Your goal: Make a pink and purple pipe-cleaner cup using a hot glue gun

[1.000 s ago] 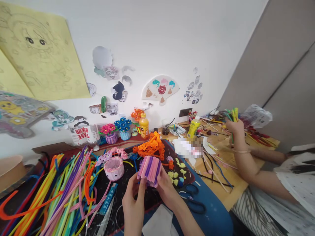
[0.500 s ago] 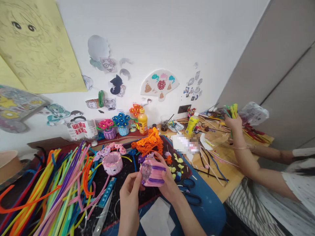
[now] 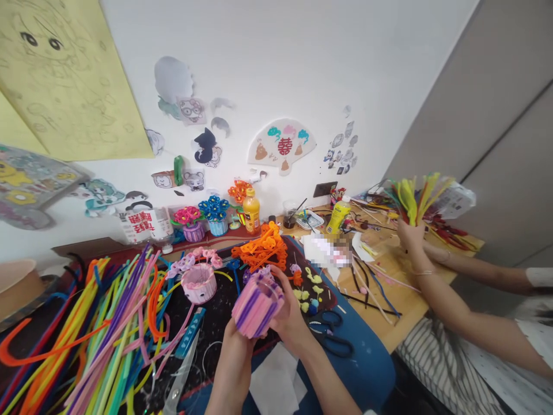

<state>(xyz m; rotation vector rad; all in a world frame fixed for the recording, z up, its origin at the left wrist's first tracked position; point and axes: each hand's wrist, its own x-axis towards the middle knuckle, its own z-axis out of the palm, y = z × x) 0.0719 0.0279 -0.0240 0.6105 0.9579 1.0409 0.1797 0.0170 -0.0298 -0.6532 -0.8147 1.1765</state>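
Between my two hands is a small round pot (image 3: pixel 256 306) covered in pink and purple pipe cleaners, tilted with its mouth facing up and to the right. My left hand (image 3: pixel 237 340) grips it from below on the left, its fingertips mostly hidden behind the pot. My right hand (image 3: pixel 287 308) closes around its right side near the rim. Just left of it stands a finished-looking pink pot (image 3: pixel 199 283) with pale pipe-cleaner flowers on top. Behind lies a heap of orange pipe-cleaner pieces (image 3: pixel 261 249).
Many coloured pipe cleaners (image 3: pixel 103 334) cover the left side. Metal scissors (image 3: pixel 181 369) and black-handled scissors (image 3: pixel 330 334) lie near my forearms. White paper (image 3: pixel 279 380) lies below the pot. An orange drink bottle (image 3: pixel 251 211) stands by the wall. A co-worker's hand (image 3: pixel 410 233) holds pipe cleaners at right.
The pot has been turned from lying sideways, opening leftward, to a more upright tilt, its opening now at upper right. The co-worker's pipe-cleaner bundle has fanned out.
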